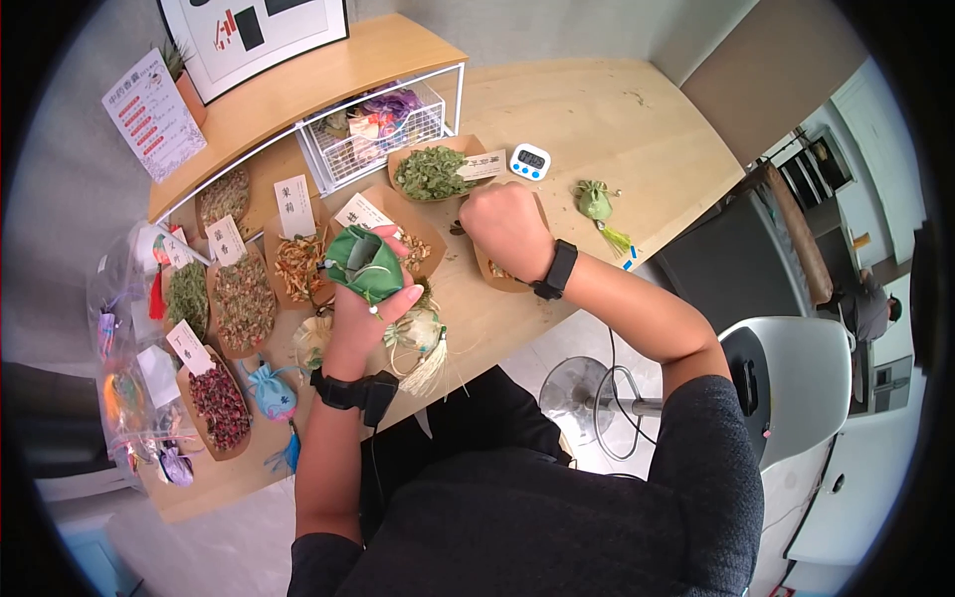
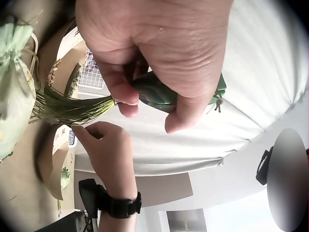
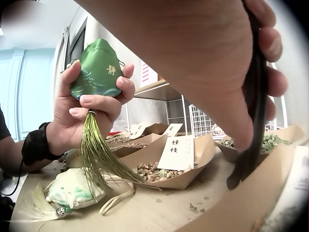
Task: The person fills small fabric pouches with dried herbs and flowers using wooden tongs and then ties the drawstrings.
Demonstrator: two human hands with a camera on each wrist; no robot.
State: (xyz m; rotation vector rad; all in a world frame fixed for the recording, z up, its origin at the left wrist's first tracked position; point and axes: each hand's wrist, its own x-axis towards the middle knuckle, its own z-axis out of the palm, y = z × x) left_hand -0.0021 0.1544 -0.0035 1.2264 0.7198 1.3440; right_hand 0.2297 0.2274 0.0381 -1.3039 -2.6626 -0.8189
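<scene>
The left hand (image 1: 360, 323) pinches a green pouch (image 1: 360, 267) by its sides, its mouth gaping upward in the head view. In the right wrist view, gold lettering marks the pouch (image 3: 99, 67), and a green tassel (image 3: 96, 140) hangs below the left hand (image 3: 63, 121). The right hand (image 1: 509, 231) is curled above a paper tray (image 1: 505, 284). In the right wrist view the right hand (image 3: 193, 58) grips a long dark utensil (image 3: 253, 101), its lower end down beside the tray's wall. The utensil's contents cannot be seen.
Labelled paper trays of dried herbs stand around, among them green leaves (image 1: 433, 174) and rosebuds (image 1: 221, 403). A pale pouch (image 1: 416, 328) lies near the left wrist, a blue pouch (image 1: 272, 391) farther left. A timer (image 1: 530, 162), small green pouch (image 1: 595, 201) and shelf (image 1: 388, 45) stand beyond.
</scene>
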